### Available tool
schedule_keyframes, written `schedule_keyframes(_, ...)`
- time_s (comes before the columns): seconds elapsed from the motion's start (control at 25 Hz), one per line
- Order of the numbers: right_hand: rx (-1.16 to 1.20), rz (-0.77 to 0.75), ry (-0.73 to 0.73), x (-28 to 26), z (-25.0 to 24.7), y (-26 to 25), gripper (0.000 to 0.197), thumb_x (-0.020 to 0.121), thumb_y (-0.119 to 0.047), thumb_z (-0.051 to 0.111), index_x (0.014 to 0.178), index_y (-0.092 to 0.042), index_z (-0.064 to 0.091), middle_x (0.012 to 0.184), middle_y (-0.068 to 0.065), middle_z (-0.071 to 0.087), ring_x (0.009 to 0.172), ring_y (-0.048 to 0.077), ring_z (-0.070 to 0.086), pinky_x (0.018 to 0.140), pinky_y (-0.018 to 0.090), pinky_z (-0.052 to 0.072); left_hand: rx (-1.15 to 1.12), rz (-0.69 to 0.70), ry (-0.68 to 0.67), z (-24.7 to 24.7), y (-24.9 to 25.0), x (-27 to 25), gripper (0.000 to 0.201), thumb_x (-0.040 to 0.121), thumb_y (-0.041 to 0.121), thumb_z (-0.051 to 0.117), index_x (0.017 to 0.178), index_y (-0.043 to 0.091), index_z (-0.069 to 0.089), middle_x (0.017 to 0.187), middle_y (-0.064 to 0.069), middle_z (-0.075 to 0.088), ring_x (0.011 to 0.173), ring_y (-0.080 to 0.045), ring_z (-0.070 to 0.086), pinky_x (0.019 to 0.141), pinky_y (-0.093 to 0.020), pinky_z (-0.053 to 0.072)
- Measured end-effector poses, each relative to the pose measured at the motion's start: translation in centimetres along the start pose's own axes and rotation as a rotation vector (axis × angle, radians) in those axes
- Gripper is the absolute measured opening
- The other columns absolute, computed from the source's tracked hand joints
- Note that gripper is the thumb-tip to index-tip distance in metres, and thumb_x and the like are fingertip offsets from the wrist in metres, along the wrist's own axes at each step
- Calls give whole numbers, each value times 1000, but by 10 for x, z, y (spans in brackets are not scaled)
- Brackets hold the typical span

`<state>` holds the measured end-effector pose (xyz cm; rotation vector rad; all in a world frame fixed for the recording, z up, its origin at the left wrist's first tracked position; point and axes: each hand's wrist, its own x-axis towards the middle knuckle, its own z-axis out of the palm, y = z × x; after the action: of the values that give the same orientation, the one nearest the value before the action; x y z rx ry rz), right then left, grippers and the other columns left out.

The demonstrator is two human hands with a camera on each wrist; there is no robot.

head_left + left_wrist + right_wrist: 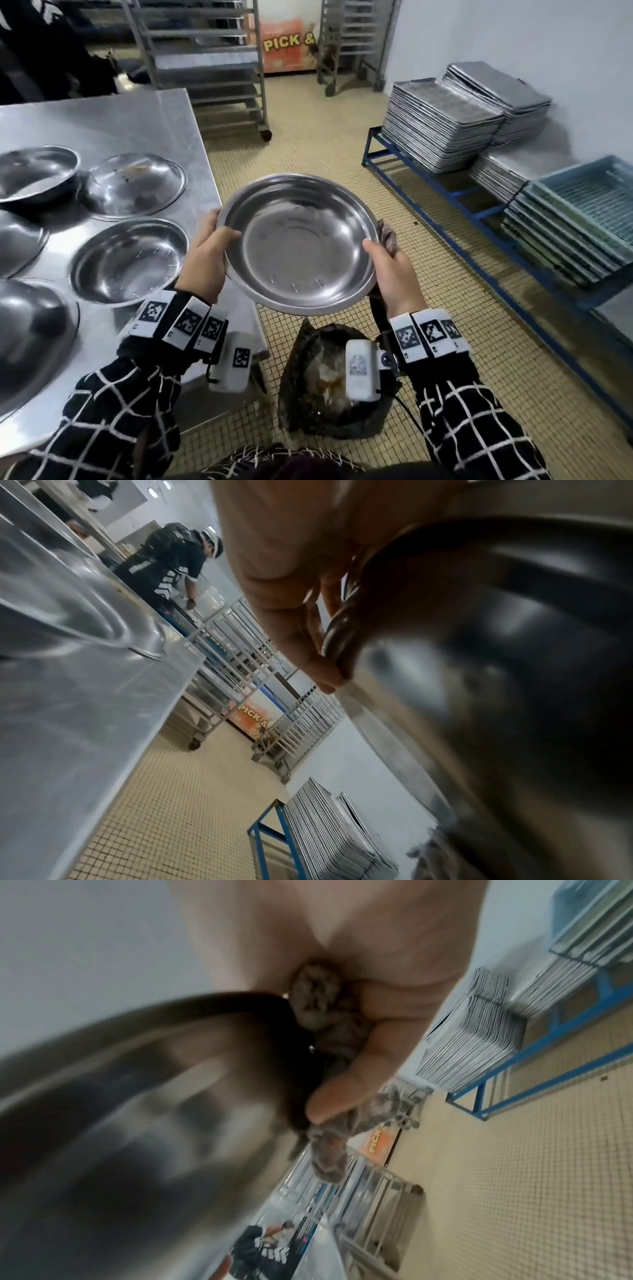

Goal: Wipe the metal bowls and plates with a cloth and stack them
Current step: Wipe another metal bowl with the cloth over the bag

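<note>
A wide shallow metal bowl [301,240] hangs over the floor just right of the steel table [137,120], tilted toward me, held by both hands. My left hand [219,240] grips its left rim, thumb inside. My right hand [380,253] grips the right rim, thumb on top, fingers pressing a bunched grey cloth [388,236] against the underside. The wrist views show the left hand's fingers [308,642] under the bowl's underside [496,669], and the cloth [329,1031] lying between the right hand's fingers [369,1053] and the bowl [154,1096]. Several more bowls lie on the table, one upright [130,260] and one upside down [133,185].
A bin lined with a dark bag [329,377] stands on the tiled floor below the bowl. Stacked baking trays [442,126] and blue crates [575,219] sit on a low blue rack [445,205] at the right. Rolling racks [205,68] stand behind. Another person [171,564] works beyond the table.
</note>
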<state>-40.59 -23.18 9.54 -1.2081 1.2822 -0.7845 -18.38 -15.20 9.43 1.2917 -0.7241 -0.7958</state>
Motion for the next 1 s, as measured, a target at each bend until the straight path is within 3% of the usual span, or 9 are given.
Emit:
schedule_keyframes(0.16, 15, -84, -235, -20, 36, 8, 19, 94, -38, 54, 112, -31, 55, 109, -10, 64, 101, 8, 59, 85, 25, 44, 91, 71, 228, -40, 8, -41, 24, 87, -1, 44, 100, 10, 61, 81, 17, 62, 76, 3, 58, 72, -13, 44)
schedule_keyframes(0.28, -22, -99, -444, -39, 73, 3, 31, 93, -31, 56, 122, -26, 48, 113, 0, 63, 101, 17, 63, 88, 35, 51, 88, 61, 415, -85, 14, -80, 26, 87, 2, 46, 108, 11, 57, 85, 17, 63, 83, -3, 58, 71, -16, 47)
schedule_keyframes(0.4, 34, -57, -634, -53, 116, -3, 39, 89, -21, 60, 123, -24, 42, 117, 16, 58, 97, 32, 65, 75, 42, 58, 43, 23, 565, -130, 28, -112, 23, 89, 4, 43, 101, 17, 57, 69, 17, 63, 61, 0, 59, 52, -20, 46)
schedule_keyframes(0.52, -93, -155, -756, -71, 182, -8, 52, 81, -35, 65, 126, -41, 39, 121, 4, 60, 106, 28, 63, 89, 51, 52, 106, 48, 738, -187, 34, -139, 29, 92, 5, 44, 119, 9, 53, 77, 14, 60, 61, 4, 57, 52, -12, 47)
schedule_keyframes(0.64, -188, -282, -841, -83, 257, -9, 67, 66, -49, 68, 128, -44, 43, 121, -10, 62, 116, 18, 58, 102, 47, 43, 103, 48, 884, -250, 34, -160, 23, 90, 9, 46, 100, 26, 58, 79, 7, 58, 61, -5, 55, 46, -17, 44)
schedule_keyframes(0.72, -214, -301, -875, -91, 305, -10, 50, 65, -43, 68, 113, -45, 53, 112, -9, 65, 109, 19, 61, 98, 50, 47, 138, 65, 952, -286, 34, -164, 23, 89, 11, 47, 91, 32, 57, 75, 7, 56, 59, -6, 52, 46, -19, 42)
schedule_keyframes(0.84, -359, -405, -923, -108, 390, -20, 45, 77, -26, 71, 116, -30, 49, 102, -11, 61, 102, 14, 58, 101, 47, 45, 238, 84, 1021, -364, 39, -163, 13, 92, 11, 48, 97, 21, 54, 73, 3, 51, 58, -7, 48, 41, -14, 41)
schedule_keyframes(0.92, -499, -472, -940, -115, 453, -31, 54, 83, -16, 70, 130, -18, 45, 112, -7, 58, 107, 13, 54, 104, 38, 42, 265, 54, 1005, -420, 43, -159, 11, 94, 12, 49, 98, 21, 53, 76, 1, 52, 61, -10, 51, 42, -14, 44)
schedule_keyframes(1.0, -667, -563, -949, -123, 518, -44, 61, 83, -16, 71, 136, -15, 42, 119, -2, 56, 112, 16, 53, 101, 32, 40, 222, 29, 951, -475, 49, -159, 13, 94, 12, 50, 96, 24, 51, 80, 2, 56, 59, -6, 58, 49, -20, 51)
